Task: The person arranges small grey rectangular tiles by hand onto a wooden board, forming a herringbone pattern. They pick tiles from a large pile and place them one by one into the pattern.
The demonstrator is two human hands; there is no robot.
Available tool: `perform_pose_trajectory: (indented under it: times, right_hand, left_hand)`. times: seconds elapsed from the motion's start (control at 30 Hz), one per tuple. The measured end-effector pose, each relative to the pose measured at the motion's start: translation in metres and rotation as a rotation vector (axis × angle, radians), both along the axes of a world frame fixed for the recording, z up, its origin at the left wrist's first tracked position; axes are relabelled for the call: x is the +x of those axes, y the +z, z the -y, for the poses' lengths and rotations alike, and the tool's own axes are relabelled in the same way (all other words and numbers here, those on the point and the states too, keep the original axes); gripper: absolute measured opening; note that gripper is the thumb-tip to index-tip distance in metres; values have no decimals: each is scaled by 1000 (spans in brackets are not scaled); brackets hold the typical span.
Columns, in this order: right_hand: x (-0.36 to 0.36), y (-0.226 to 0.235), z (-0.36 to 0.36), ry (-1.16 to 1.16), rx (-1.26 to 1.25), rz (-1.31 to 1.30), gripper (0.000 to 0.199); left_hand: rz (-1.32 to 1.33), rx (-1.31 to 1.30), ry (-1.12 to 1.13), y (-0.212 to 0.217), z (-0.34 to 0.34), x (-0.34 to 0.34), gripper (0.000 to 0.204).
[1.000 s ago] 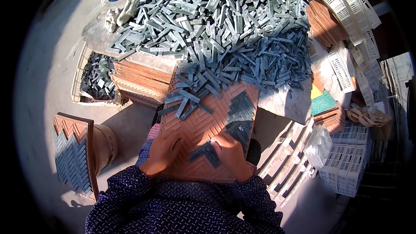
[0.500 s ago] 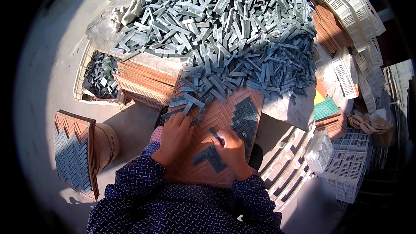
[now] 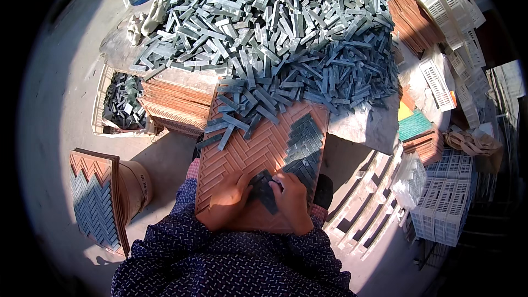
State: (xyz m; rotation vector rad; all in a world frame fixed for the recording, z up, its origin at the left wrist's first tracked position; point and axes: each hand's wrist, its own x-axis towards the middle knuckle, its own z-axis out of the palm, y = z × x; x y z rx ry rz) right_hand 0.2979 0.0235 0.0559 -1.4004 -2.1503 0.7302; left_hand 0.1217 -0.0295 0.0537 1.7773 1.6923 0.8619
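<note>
A terracotta-coloured herringbone mould board (image 3: 231,154) lies in front of me, its far edge under loose stone strips (image 3: 258,107). Dark grey-green strips fill slots along its right side (image 3: 303,151), with a lower patch (image 3: 266,191) between my hands. My left hand (image 3: 226,198) rests on the board at the patch's left, fingers bent together and their tips partly hidden. My right hand (image 3: 290,199) is closed, thumb and fingers curled down at the patch's upper right edge. I cannot make out what either hand holds.
A big heap of stone strips (image 3: 264,27) covers the table beyond. Stacked mould boards (image 3: 179,102) and a crate of dark pieces (image 3: 124,102) are at left. A filled board stack (image 3: 94,201) leans by a drum (image 3: 136,181). White crates (image 3: 440,209) and a pallet (image 3: 363,203) are at right.
My left hand has drawn back from the loose strips to the lower patch. My right hand has moved slightly nearer me; the strip that showed in its fingers is no longer distinct.
</note>
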Motion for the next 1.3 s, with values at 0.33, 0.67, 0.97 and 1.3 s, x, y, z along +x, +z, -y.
perform_pose_trajectory:
  times: [0.33,0.67,0.97,1.3]
  right_hand:
    - [-4,17,-14,10,7,-5,17]
    - [-21,-7,-6,106,140,-12,14]
    - [-33,15,-17,169,39,195,13]
    - [-55,20,-60,141,-105,151,21]
  left_hand:
    - [-23,29,-87,-2,5,-1,34]
    - [91,84,184,8,-11,-43,27]
    - [126,107,-80,-10,17,-32,25]
    - [-11,75,-154,-1,14,-28,28]
